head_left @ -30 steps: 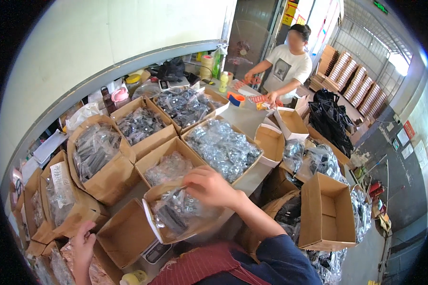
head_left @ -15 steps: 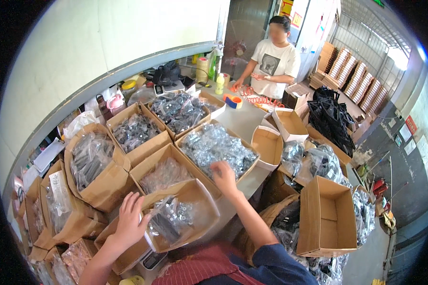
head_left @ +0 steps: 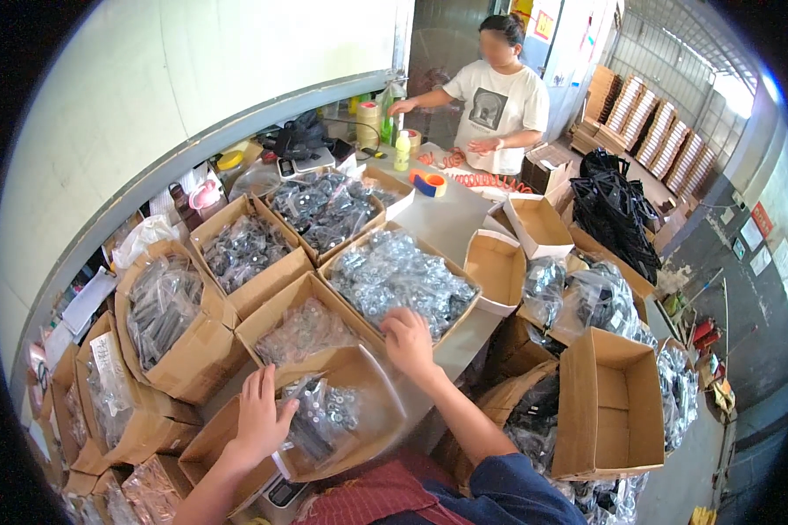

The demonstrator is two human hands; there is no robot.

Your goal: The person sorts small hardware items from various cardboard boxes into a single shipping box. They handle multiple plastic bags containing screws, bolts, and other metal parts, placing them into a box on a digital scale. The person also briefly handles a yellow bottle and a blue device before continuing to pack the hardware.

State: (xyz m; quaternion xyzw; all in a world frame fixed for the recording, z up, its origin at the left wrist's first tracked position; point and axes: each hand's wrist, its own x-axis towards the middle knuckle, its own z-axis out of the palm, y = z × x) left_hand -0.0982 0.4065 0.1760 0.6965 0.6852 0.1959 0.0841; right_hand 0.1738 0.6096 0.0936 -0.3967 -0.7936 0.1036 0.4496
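Observation:
My left hand (head_left: 261,413) is closed around the left rim of a small open cardboard box (head_left: 378,385), thumb inside and fingers outside. The box tilts in front of me and holds clear plastic bags (head_left: 328,411) of small metal rings and dark strips. Just beyond it, my right hand (head_left: 409,346) is at the near edge of a larger carton filled with clear bags of shiny metal parts (head_left: 403,276). Its fingers are curled down; whatever is under them is hidden. A carton of bagged pinkish parts (head_left: 305,331) stands beyond my left hand.
More cartons of bagged dark parts (head_left: 245,249) crowd the left. On the right are an empty brown box (head_left: 613,402) and small empty boxes (head_left: 496,267). Across the table a person (head_left: 499,96) stands near tape rolls (head_left: 429,183) and a coiled orange hose (head_left: 490,182).
My right hand has drawn back toward me, to the near edge of the metal-parts carton. My left hand and the small box have shifted slightly nearer. The person opposite has stretched out an arm.

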